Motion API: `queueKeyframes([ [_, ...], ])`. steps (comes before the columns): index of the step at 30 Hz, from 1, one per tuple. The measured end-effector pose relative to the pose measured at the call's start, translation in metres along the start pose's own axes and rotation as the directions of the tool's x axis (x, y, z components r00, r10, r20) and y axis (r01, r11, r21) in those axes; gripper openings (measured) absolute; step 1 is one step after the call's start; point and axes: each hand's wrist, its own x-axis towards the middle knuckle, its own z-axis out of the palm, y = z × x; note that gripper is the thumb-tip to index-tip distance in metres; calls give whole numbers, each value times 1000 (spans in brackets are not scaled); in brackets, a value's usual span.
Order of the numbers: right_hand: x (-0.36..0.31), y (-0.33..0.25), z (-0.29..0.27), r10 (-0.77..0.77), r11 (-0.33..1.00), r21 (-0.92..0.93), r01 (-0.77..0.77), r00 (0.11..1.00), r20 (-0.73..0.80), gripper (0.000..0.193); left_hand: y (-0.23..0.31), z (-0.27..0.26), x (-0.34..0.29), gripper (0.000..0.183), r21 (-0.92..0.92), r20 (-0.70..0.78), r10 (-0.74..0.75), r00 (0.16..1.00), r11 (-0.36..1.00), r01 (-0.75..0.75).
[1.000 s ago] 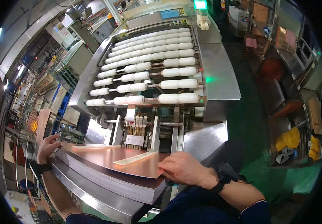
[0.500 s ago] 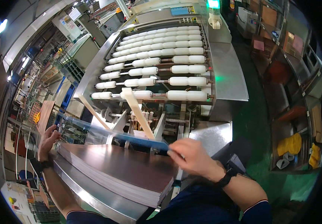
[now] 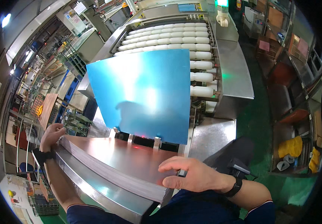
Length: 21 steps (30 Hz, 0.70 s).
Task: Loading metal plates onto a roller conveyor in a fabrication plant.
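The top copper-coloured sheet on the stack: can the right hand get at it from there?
Probably yes: the right hand is empty, thumb and fingers apart by the right end of the copper-coloured sheet. The blue sheet is farther back, seemingly leaving that end free.

Hands: two, one left hand point(image 3: 52, 135) and one right hand point(image 3: 191, 173). Black wrist straps point(image 3: 236, 188): two, one per wrist. Dark sleeves point(image 3: 260, 214): two. Blue sheet point(image 3: 146, 89): one. Copper-topped stack point(image 3: 131, 151): one, its layers too thin to count. Metal table point(image 3: 97, 189) under it: one. Roller machine point(image 3: 234, 71): one. White roller ends point(image 3: 202, 77) sticking out right of the blue sheet: four; upper rows several, too tight to count. Green lamp point(image 3: 222, 3): one. Yellow cloth-like items point(image 3: 291, 146) at right: two. Pink pieces point(image 3: 264, 45), also right: two.
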Motion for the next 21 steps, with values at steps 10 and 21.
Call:
queueKeyframes([
  [10,7,-10,2,9,1000,9,-10,995,102,42,-25,2,5,52,-85,-2,15,1000,996,-15],
  [21,11,-17,0,57,995,78,-58,998,26,33,-3,-5,-3,63,-124,36,-6,999,992,10],
])
